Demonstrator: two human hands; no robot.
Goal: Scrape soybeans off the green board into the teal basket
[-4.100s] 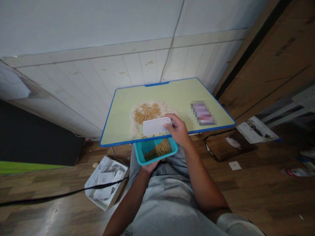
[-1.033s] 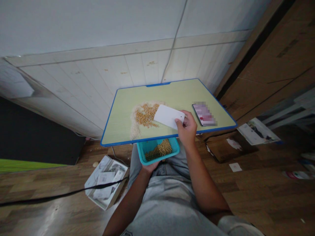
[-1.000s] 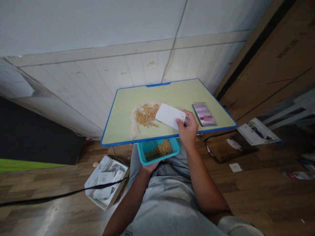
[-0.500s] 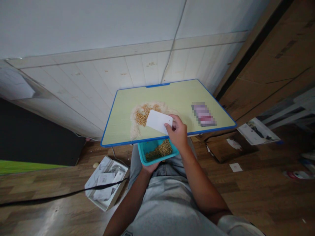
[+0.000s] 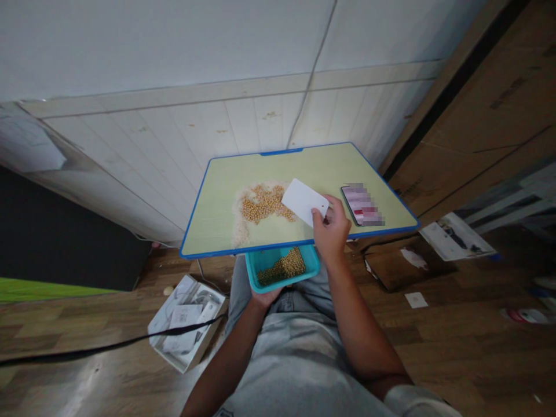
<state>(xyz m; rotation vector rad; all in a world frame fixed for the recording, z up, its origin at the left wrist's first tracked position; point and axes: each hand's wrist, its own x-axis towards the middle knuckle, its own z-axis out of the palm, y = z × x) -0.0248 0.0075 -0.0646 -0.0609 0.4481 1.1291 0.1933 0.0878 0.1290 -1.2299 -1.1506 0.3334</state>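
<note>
In my right hand (image 5: 332,229) is a white card (image 5: 304,201) with a small hole, pinched by its right end. The card is tilted over the table at the right side of a pile of soybeans (image 5: 263,205). Pale rice-like grains (image 5: 241,231) border the beans on the left and far sides. Below the table's front edge, my left hand (image 5: 266,297) grips a turquoise plastic basket (image 5: 282,286) from underneath; most of its fingers are hidden. Inside the basket lie soybeans (image 5: 295,262) and smaller green beans (image 5: 268,274).
The pale green table (image 5: 321,165) has a blue rim and stands near the wall. A phone (image 5: 362,205), partly blurred, lies on its right side. On the floor are an open white box (image 5: 186,330) at left and a cardboard box (image 5: 403,266) at right.
My right hand has moved the card to the right, uncovering more soybeans, which now spread farther right. The basket and my left hand stay nearly in place.
</note>
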